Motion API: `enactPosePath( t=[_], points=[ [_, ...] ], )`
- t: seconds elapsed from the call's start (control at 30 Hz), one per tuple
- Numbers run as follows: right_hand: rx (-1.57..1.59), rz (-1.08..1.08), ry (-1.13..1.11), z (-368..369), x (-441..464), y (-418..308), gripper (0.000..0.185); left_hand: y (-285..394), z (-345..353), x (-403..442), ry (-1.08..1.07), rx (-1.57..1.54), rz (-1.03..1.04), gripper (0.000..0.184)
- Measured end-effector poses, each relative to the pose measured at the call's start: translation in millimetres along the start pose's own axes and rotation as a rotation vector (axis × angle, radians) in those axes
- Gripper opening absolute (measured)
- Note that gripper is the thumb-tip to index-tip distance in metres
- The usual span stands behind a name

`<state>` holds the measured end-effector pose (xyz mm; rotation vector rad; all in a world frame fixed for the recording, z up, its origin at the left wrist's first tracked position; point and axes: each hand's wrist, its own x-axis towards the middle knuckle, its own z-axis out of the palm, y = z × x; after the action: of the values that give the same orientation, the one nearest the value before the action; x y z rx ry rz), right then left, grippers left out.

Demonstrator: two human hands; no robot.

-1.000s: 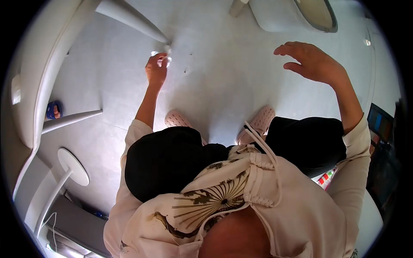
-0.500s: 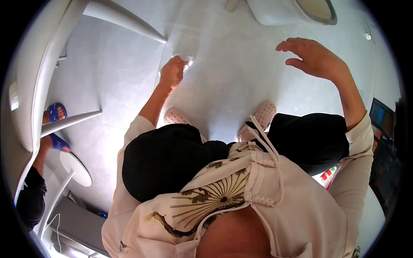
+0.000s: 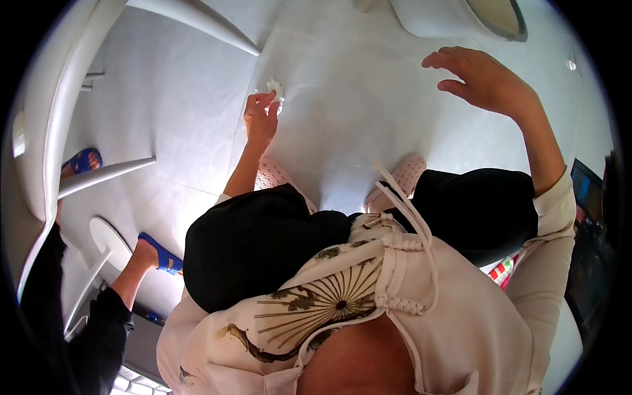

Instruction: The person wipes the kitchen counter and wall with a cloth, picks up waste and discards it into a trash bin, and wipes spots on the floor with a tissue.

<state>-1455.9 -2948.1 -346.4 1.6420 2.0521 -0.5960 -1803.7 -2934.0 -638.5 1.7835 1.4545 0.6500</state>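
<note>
A crumpled white tissue [image 3: 276,93] is pinched between the thumb and fingers of my left hand [image 3: 261,118], low over the pale grey floor [image 3: 329,99]. My right hand [image 3: 484,80] is raised at the upper right, its thumb and fingers apart and nothing in them. Beneath my arms, my black-trousered knees are bent, and my feet are in pink perforated shoes [image 3: 407,174].
At the left, another person's legs in black trousers and blue sandals [image 3: 164,258] stand near a round white base [image 3: 110,242]. A white chair leg [image 3: 204,23] reaches in from the upper left. A white bin-like container [image 3: 428,20] stands at the top.
My left hand has moved right with the tissue, and its fingers have turned. Small dark specks on the floor no longer show. The other person has stepped further into view. My right hand has barely moved.
</note>
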Motion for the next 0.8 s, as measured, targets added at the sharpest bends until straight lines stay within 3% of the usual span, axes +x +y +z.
enactPosePath(
  t=[0.13,0.2,0.3,0.43,0.5,0.57,0.63,0.7,0.8],
  points=[
    [0.032,0.007,0.017,5,-2,4,0.032,17,6,3,-0.108,-0.022,0.002,0.029],
    [0.041,0.023,0.002,8,-2,9,0.031,26,4,5,-0.221,0.309,0.122,0.027],
    [-0.018,0.019,0.036,23,-3,16,0.03,33,3,14,-0.232,0.504,0.231,0.022],
    [0.007,0.011,0.016,15,-2,15,0.029,18,14,25,-0.247,0.556,0.219,0.02],
    [0.016,0.024,0.012,14,-2,17,0.029,9,13,30,-0.04,0.274,0.243,0.023],
    [0.028,0.029,0.0,16,0,20,0.029,0,5,42,-0.109,0.057,-0.226,0.025],
    [0.022,0.057,0.028,20,1,25,0.029,0,-11,46,-0.034,-0.606,-0.536,0.026],
    [0.032,0.075,0.027,19,1,29,0.029,3,-26,43,-0.018,-0.954,-0.645,0.025],
    [0.061,0.09,0.016,10,3,32,0.028,-11,-30,44,-0.084,-1.205,-0.657,0.026]
  ],
)
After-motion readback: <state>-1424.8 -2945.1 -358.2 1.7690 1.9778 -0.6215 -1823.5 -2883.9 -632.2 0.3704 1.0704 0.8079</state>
